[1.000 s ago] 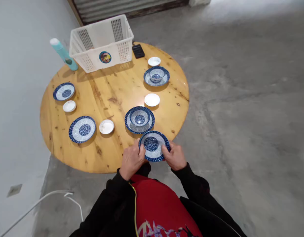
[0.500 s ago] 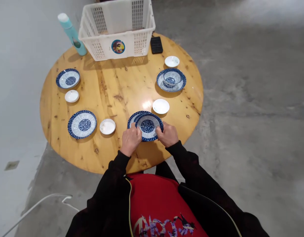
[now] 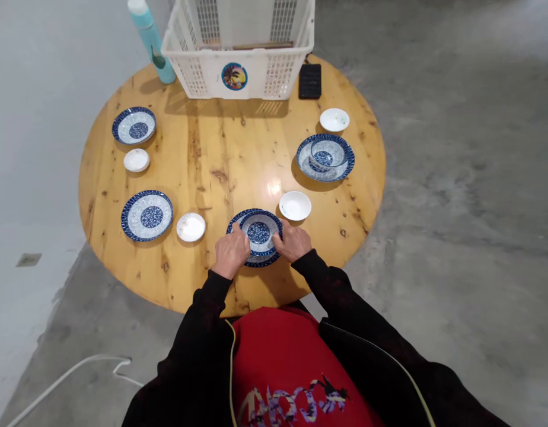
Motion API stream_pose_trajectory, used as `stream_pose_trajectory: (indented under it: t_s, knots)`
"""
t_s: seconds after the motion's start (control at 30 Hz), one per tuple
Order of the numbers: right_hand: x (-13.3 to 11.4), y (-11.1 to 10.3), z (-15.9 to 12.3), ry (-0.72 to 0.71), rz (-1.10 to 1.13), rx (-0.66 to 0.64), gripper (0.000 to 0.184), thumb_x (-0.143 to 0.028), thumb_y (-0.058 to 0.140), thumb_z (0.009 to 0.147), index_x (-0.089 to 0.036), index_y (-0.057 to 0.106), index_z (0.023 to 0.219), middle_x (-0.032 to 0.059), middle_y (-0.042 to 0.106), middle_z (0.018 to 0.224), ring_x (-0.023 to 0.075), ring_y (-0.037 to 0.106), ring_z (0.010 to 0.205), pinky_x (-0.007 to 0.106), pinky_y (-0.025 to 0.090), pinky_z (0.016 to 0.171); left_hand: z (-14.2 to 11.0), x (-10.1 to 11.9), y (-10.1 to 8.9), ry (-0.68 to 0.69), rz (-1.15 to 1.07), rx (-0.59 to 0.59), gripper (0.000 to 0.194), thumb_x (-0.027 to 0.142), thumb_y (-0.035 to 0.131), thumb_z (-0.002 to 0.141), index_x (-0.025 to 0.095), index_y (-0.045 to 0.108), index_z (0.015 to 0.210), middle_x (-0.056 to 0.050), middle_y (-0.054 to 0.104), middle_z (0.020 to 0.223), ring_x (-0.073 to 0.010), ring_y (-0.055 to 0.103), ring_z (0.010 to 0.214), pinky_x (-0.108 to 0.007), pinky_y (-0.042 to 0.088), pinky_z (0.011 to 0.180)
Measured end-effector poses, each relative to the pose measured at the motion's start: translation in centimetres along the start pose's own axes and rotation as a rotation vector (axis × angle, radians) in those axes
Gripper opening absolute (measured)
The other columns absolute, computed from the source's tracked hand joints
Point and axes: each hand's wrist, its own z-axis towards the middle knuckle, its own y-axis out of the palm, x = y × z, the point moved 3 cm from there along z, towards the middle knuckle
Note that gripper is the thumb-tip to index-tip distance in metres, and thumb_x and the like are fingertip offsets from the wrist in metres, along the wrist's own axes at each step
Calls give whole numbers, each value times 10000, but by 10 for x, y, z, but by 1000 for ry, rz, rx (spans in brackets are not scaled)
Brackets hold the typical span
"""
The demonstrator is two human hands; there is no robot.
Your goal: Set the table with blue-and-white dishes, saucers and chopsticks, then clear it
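My left hand (image 3: 231, 254) and my right hand (image 3: 294, 242) grip the two sides of a blue-and-white patterned dish (image 3: 259, 231). The dish rests on top of a larger blue-rimmed plate (image 3: 255, 262) at the near edge of the round wooden table (image 3: 220, 160). I cannot tell whether another bowl lies hidden under the dish. A small white saucer (image 3: 295, 205) lies just beyond my right hand.
On the left lie a white saucer (image 3: 191, 227), two blue plates (image 3: 146, 214) (image 3: 134, 125) and another saucer (image 3: 136, 160). On the right a bowl sits on a plate (image 3: 325, 157) near a saucer (image 3: 334, 119). A white basket (image 3: 238, 65), teal bottle (image 3: 152, 41) and black device (image 3: 310, 80) stand at the back.
Both hands carried the dish from past the table's near edge forward onto the plate set. The view moved closer to the table.
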Motion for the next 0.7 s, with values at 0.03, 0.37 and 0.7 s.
stream_pose_trajectory:
  t_s: [0.03,0.37,0.7]
  knots:
    - [1,1,1,-6,-5,-15,497,-297,393,958,-93,512,1395,188,746,1046,340,701,969,355,470,763,0,0,0,-11,10,-10,412,234,368,998,38,443,1352,-185,749,912,-275,749,904,-318,521,810]
    - [-5,6,14,-77,-84,-107,577,-335,377,961,-87,433,1478,203,746,1064,328,723,952,379,523,787,2,-6,3,-45,106,-23,510,245,370,983,40,374,1450,-158,747,818,-271,746,791,-313,522,737]
    - [1,6,20,-113,163,-37,486,-410,444,967,-128,558,1347,172,746,1102,309,707,1018,363,500,851,11,-14,1,-36,-36,45,444,308,373,1001,94,485,1372,-196,757,1028,-295,744,888,-350,538,767]
